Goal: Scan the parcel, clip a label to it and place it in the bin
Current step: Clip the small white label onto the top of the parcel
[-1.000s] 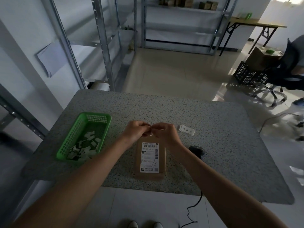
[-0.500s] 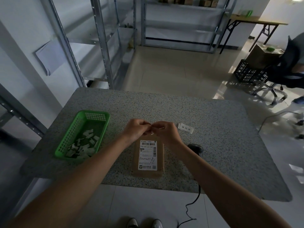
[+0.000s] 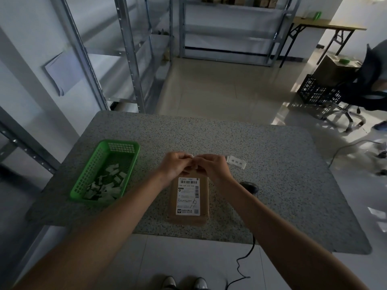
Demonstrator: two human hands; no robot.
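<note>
A flat brown parcel (image 3: 189, 217) with a white shipping label lies on the speckled table (image 3: 272, 174), near its front edge. My left hand (image 3: 174, 166) and my right hand (image 3: 211, 166) meet over the parcel's far end. Together they pinch a small white clip (image 3: 191, 156) between the fingertips. Whether the clip touches the parcel is hidden by the fingers. A white label (image 3: 236, 162) with dark print lies on the table just right of my right hand. The black scanner (image 3: 250, 187) rests beside my right forearm, partly hidden by it.
A green basket (image 3: 83, 181) holding several white clips stands at the left of the table. The scanner's cable (image 3: 243, 260) hangs off the front edge. Metal shelving (image 3: 129, 59) stands behind. A black crate (image 3: 316, 91) and an office chair (image 3: 354, 105) are at the far right.
My hands stay joined over the parcel's far end, with only small finger movements around the clip. The view has shifted slightly.
</note>
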